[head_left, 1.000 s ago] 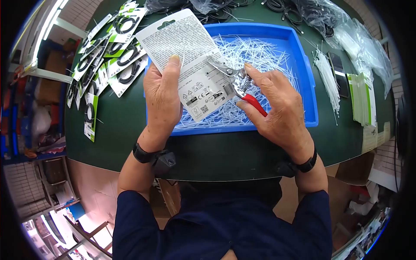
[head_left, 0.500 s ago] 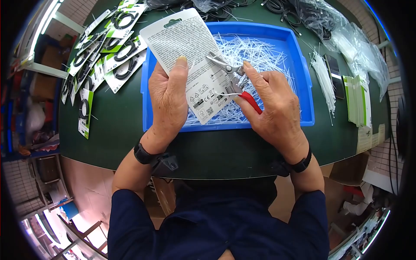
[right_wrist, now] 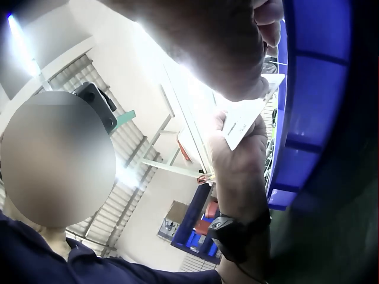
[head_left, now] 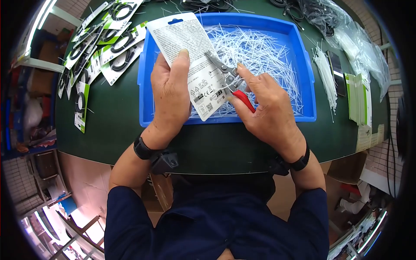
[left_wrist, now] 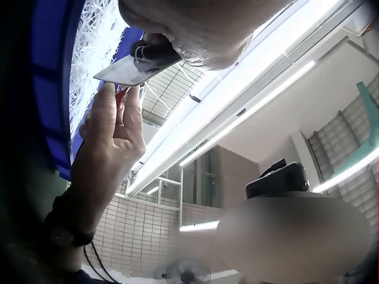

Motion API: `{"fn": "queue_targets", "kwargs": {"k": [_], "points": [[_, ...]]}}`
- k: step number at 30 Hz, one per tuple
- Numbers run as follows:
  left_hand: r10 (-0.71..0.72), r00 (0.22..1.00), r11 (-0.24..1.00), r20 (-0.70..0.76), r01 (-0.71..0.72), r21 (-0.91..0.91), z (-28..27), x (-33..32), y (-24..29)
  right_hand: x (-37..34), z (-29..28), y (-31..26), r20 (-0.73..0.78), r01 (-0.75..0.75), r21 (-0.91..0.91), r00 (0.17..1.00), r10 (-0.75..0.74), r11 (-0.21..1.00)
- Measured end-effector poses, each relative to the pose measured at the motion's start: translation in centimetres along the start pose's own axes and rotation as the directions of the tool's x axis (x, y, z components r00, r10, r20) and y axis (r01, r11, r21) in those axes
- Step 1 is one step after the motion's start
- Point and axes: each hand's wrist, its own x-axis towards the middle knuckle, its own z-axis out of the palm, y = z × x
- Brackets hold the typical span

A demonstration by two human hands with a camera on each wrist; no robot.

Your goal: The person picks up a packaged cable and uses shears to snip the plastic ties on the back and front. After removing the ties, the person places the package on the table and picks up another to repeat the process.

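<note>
My left hand [head_left: 171,93] holds a white printed packaging card [head_left: 180,37] by its left edge, thumb on the text side. In the left wrist view, a black cable [left_wrist: 145,53] shows on the card's other face. Red-handled pruning shears [head_left: 245,101] are in my right hand [head_left: 271,102], gripped between thumb and fingers. Their metal blades lie over the card's right edge, tips pointing up and left. A thin white strip [head_left: 226,87] curves beside the blades. Below both hands is a blue tray [head_left: 306,65] heaped with white cable-tie pieces [head_left: 268,52].
Carded black cables [head_left: 123,41] lie piled at the left. To the tray's right are a bundle of white cable ties [head_left: 325,78], a dark phone [head_left: 339,76] and a stack of green-edged cards [head_left: 359,99]. Clear plastic bags [head_left: 351,39] and loose black cables [head_left: 208,5] are at the back.
The card has moved right over the tray and turned more upright, with the shears staying against it. A white strip has come into sight by the blades. The head view has shifted slightly.
</note>
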Motion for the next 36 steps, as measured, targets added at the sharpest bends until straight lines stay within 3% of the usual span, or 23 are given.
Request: {"fn": "queue_targets", "kwargs": {"k": [6,9,12,17,26,36], "points": [[-0.143,0.988,0.970,-0.050,0.130,-0.207,0.2,0.3,0.1,0.0,0.3,0.6,0.095,-0.060,0.057,0.994,0.054,0.997],[-0.144,0.986,0.962,-0.087,0.118,-0.246,0.0,0.8,0.6,0.3,-0.4,0.8,0.153,-0.068,0.115,0.987,0.050,0.991],[-0.053,0.989,0.956,-0.139,0.010,-0.294,-1.1,1.7,1.5,0.7,-0.9,0.8,0.190,-0.039,0.170,0.982,0.006,0.985],[-0.042,0.981,0.958,-0.187,-0.014,-0.287,-2.0,1.9,1.9,0.8,-0.7,0.5,0.201,0.006,0.223,0.978,-0.052,0.975],[-0.038,0.984,0.954,-0.173,-0.016,-0.300,-1.7,1.8,1.6,0.6,-0.8,-0.1,0.172,-0.013,0.241,0.985,-0.030,0.970],[-0.010,0.985,0.954,-0.173,-0.043,-0.296,-1.0,1.3,1.3,0.2,-0.1,-0.1,0.143,0.029,0.177,0.988,-0.054,0.984]]}}
